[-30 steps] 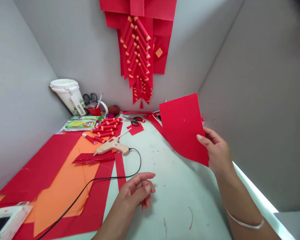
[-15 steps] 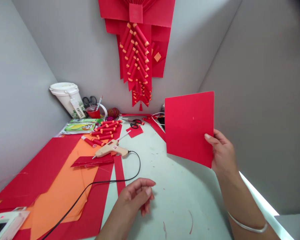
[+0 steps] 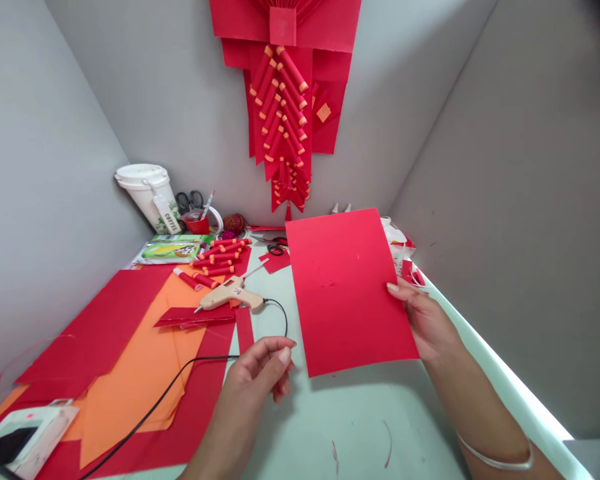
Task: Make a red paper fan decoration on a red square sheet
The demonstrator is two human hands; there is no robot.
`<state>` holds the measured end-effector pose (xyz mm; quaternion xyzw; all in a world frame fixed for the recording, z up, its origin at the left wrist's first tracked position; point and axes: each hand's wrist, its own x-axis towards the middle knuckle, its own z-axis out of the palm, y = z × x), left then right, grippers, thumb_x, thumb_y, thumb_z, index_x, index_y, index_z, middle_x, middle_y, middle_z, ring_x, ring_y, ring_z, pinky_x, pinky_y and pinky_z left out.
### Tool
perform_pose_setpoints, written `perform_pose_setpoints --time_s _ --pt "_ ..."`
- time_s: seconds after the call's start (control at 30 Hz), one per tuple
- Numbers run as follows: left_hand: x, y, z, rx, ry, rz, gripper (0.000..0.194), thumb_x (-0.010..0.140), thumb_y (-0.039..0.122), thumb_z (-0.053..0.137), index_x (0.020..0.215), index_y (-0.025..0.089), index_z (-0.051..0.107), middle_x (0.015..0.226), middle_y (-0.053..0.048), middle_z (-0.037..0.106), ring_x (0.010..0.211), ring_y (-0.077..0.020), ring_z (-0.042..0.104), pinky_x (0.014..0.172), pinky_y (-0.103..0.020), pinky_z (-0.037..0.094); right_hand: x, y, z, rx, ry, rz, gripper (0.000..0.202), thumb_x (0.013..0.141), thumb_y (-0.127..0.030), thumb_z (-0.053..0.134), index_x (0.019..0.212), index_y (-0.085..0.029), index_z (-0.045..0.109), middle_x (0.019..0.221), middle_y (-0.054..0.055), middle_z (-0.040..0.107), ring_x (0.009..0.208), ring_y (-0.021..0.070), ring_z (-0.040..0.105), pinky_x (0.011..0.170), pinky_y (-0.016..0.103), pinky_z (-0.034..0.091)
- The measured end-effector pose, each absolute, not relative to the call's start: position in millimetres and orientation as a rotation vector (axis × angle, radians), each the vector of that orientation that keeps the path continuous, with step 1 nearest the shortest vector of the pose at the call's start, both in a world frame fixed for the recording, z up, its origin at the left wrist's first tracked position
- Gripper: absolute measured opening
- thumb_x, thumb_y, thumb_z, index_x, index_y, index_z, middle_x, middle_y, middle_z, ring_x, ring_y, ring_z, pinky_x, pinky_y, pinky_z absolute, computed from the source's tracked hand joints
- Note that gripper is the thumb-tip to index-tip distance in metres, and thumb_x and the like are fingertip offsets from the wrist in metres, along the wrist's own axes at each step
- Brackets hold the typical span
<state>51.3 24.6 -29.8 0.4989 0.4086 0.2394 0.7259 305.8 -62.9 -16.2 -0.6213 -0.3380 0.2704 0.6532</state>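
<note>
Grey walls [image 3: 520, 200]: around a pale green table [image 3: 360, 427].
Orange sheets [image 3: 125, 373]: overlapping red paper [image 3: 203, 393].
Glue gun [image 3: 230, 295]: at their right.
Left hand [image 3: 257, 373]: curled above the table, thumb near fingertips; whether they touch, I cannot tell.
Red sheet [image 3: 350, 300]: held above the table, tilted.
Right hand [image 3: 427, 323]: clamped on its right edge.

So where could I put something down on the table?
The pale green tabletop has bare room between the left hand and right forearm, nearer than the red sheet, except for a few thin scraps. The left side is crowded: orange paper, glue gun, little red rolls.
</note>
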Motion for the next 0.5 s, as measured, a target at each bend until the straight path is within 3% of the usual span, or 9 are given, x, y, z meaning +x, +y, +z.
perform_pose_setpoints --time_s 0.1,0.27,0.5 --pt "52 24 -29 1.099 0.906 0.535 0.026 0.08 0.043 0.068 0.092 0.021 0.066 0.067 0.004 0.056 0.054 -0.0078 0.046 0.05 -0.02 0.031 302 -63 -16 -1.273 -0.602 0.928 0.039 0.082 -0.037 0.062 0.118 -0.025 0.063 0.098 0.007 0.075 0.088 0.03 0.072 0.08 0.047 0.057" --pt "53 24 -30 1.064 0.91 0.539 0.024 0.078 0.04 0.069 0.09 0.02 0.067 0.067 0.003 0.059 0.052 -0.0079 0.047 0.048 -0.021 0.031 296 -61 -15 -1.138 -0.472 1.041 0.031 0.077 -0.031 0.07 0.108 -0.024 0.067 0.1 0.006 0.075 0.091 0.029 0.072 0.081 0.044 0.057" --pt "54 24 -31 1.043 0.893 0.542 0.024 0.081 0.042 0.064 0.087 0.019 0.065 0.067 0.002 0.06 0.052 -0.0083 0.049 0.048 -0.02 0.033 294 -59 -17 -1.055 -0.398 1.177 0.038 0.077 -0.025 0.071 0.114 -0.025 0.066 0.105 0.006 0.074 0.096 0.0267 0.07 0.083 0.039 0.056"
